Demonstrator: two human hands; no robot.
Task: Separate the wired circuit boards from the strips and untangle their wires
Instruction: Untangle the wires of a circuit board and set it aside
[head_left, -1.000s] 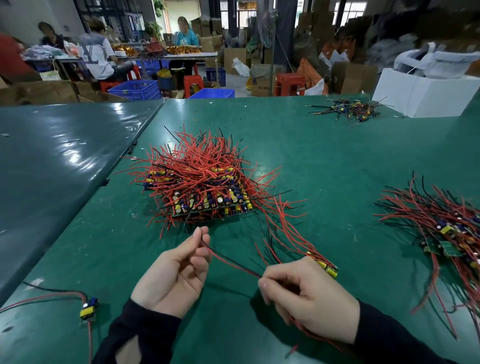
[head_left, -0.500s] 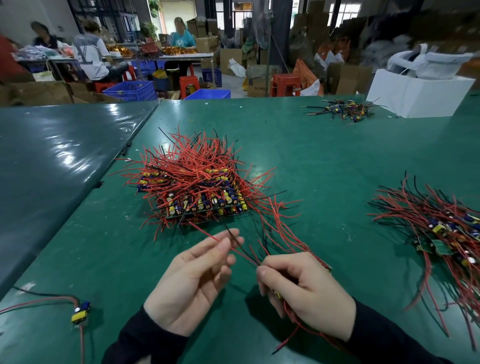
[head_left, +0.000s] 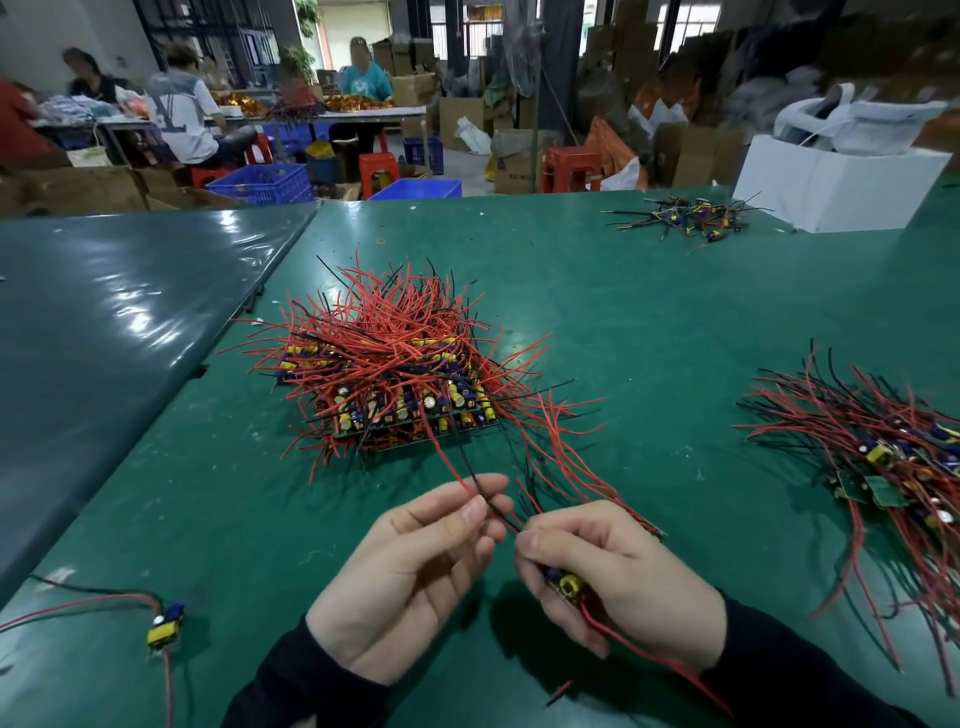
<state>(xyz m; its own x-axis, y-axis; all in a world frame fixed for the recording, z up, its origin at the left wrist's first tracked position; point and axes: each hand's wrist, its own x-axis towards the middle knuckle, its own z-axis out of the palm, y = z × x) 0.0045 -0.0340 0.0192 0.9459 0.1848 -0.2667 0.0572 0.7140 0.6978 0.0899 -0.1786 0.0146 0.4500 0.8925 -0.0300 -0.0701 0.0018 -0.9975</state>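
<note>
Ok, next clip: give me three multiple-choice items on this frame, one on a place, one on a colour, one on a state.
1. Where does the lone circuit board lie?
A. near left
B. far right
C. on the white box

2. What colour are most wires in the central pile?
A. blue
B. red
C. white

3. What is the right hand doing?
A. resting flat
B. hanging idle
C. gripping a small board

Answers: 1 A, it sits by the table's near left edge; 2 B, red strands dominate; 3 C, fingers curl round the board.
</note>
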